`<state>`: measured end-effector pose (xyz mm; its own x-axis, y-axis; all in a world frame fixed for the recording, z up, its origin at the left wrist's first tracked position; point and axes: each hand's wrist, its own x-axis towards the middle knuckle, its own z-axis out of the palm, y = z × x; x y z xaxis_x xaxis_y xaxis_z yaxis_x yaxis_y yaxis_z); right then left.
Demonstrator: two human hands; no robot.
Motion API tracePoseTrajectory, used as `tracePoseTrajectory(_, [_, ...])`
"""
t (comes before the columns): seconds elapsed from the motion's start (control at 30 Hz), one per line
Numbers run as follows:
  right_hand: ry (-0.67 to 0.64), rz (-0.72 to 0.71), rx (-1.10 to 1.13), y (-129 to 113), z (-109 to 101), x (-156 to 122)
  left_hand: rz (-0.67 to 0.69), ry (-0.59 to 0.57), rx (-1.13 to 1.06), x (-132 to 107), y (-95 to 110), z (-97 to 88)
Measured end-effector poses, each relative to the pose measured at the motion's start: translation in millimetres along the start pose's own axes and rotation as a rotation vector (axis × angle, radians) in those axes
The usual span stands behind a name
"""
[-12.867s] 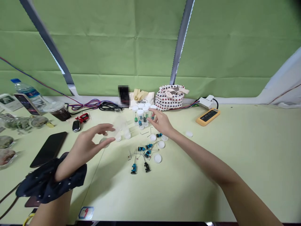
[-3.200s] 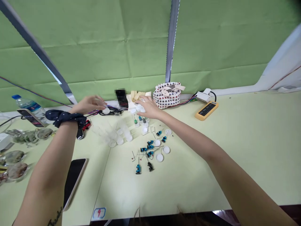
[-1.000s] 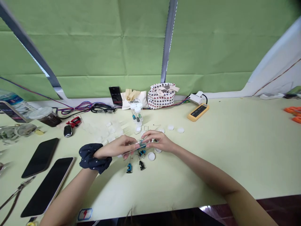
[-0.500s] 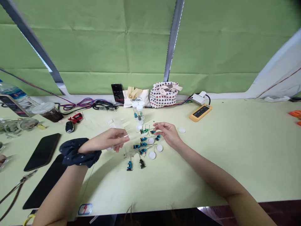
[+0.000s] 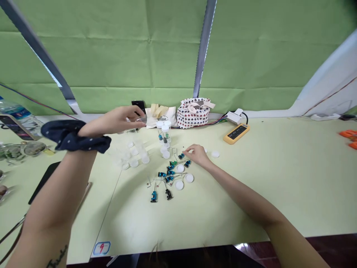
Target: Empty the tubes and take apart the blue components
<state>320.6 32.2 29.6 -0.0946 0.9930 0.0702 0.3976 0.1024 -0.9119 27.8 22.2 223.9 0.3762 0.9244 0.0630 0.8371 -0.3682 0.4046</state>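
Note:
My left hand (image 5: 124,118) is raised over the back left of the table, in front of the dark phone (image 5: 138,105). Its thumb and forefinger are curved and apart; a greyish patch shows between them, and I cannot tell what it is. My right hand (image 5: 196,154) rests low at the back of the loose parts, thumb and fingertips together beside a small blue fitting (image 5: 181,156). Whatever they pinch is too small to name. Several blue fittings with thin metal rods (image 5: 154,196), a black one (image 5: 169,194) and a green one (image 5: 173,163) lie around white caps (image 5: 179,185).
Capped clear vials (image 5: 165,134) with fittings inside stand behind the parts. Blurred clear vials (image 5: 143,152) are left of them. A cloth bag (image 5: 169,114), a patterned pouch (image 5: 193,113) and a yellow power strip (image 5: 236,134) line the back. A bottle (image 5: 26,118) stands far left.
My left hand has moved up, back and left from beside the parts, uncovering the clear vials. The right hand stays near the same spot, its fingers now closer together.

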Motion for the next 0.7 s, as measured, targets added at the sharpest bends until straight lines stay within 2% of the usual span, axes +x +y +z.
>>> tracePoseTrajectory(0.07, [-0.012, 0.020, 0.130, -10, 0, 8, 0.101, -0.172, 0.107, 22, 0, 4.7])
tracePoseTrajectory(0.17, [-0.269, 0.241, 0.582, -26, 10, 15, 0.172, -0.331, 0.290, 42, 11, 32.3])
tracePoseTrajectory(0.2, [-0.359, 0.317, 0.711, -30, 16, 15, 0.181, -0.362, 0.354, 44, 18, 44.4])
tracePoseTrajectory(0.27, [-0.461, 0.429, 0.859, -37, 28, 14, 0.184, -0.392, 0.448, 46, 32, 66.9])
tracePoseTrajectory(0.37, [-0.484, 0.494, 0.852, -39, 39, 11, 0.189, -0.404, 0.608, 43, 48, 86.2])
tracePoseTrajectory(0.43, [-0.464, 0.457, 0.747, -37, 40, 11, 0.201, -0.392, 0.682, 41, 54, 87.1])
tracePoseTrajectory(0.5, [-0.431, 0.397, 0.646, -34, 38, 11, 0.206, -0.368, 0.681, 41, 55, 80.6])
tracePoseTrajectory(0.7, [-0.330, 0.260, 0.493, -29, 26, 20, 0.173, -0.277, 0.530, 41, 35, 42.1])
